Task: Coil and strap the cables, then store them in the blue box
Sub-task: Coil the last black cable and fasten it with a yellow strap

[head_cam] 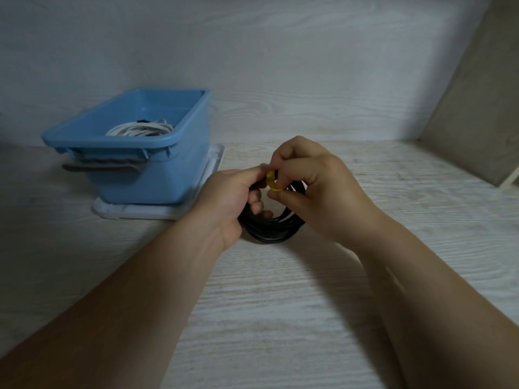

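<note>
A coiled black cable (273,230) stands on edge on the pale wooden surface, held between both hands. My left hand (229,204) grips the coil's left side, fingers through the loop. My right hand (314,189) pinches a yellow strap (271,183) that wraps the top of the coil. The blue box (157,175) stands open to the left, apart from my hands. A coiled white cable (139,129) lies inside it with a dark strap on it.
The blue box sits on a white lid (196,203) lying flat. A pale wooden wall rises behind. A beige panel (477,102) leans at the right. Bare wooden surface (280,318) stretches in front of my hands.
</note>
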